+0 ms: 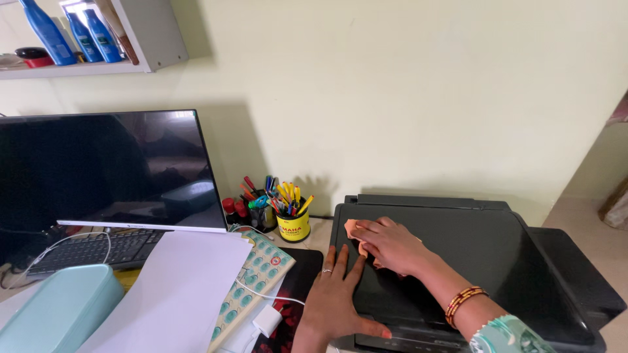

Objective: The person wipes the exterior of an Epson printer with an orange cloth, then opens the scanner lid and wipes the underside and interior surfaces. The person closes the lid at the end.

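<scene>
A black printer (497, 255) sits on the desk at the right, lid closed. My right hand (391, 245) presses a small peach-coloured cloth (351, 227) flat against the left part of the lid; most of the cloth is hidden under the fingers. Bangles circle that wrist. My left hand (337, 297), wearing a ring, rests with fingers spread on the printer's front left corner, thumb along the front edge. It holds nothing.
A dark monitor (104, 170) and black keyboard (98, 248) stand at the left. In front lie white paper (183, 287), a patterned sheet (258, 278), a pale teal case (55, 314) and a white charger (267, 320). A yellow pen cup (293, 222) stands beside the printer. Blue bottles (49, 33) line a wall shelf.
</scene>
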